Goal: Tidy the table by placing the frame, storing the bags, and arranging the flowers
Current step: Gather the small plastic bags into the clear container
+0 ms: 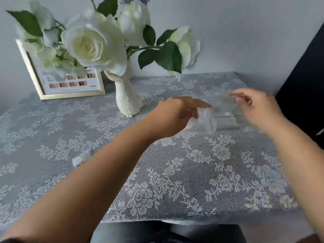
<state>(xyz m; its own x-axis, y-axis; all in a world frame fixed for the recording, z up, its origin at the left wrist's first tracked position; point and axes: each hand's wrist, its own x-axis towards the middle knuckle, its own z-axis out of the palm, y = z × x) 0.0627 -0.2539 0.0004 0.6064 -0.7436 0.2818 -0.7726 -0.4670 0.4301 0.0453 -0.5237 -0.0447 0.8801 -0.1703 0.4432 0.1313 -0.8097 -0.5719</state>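
The clear bags point(206, 120) lay between both hands; the left hand point(177, 114) pinched them, while the right hand's point(254, 106) blurred fingers' state stayed unclear.

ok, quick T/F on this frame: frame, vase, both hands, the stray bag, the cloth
1. The gold frame stands against the wall, left of the vase. True.
2. The white vase lies tipped on its side. False: it stands upright, holding white roses.
3. The left hand is at a clear bag. True.
4. The right hand rests flat on the frame. False: it is raised near the clear box, far from the frame.
5. A small clear packet lies on the lace tablecloth, left of the left forearm. True.
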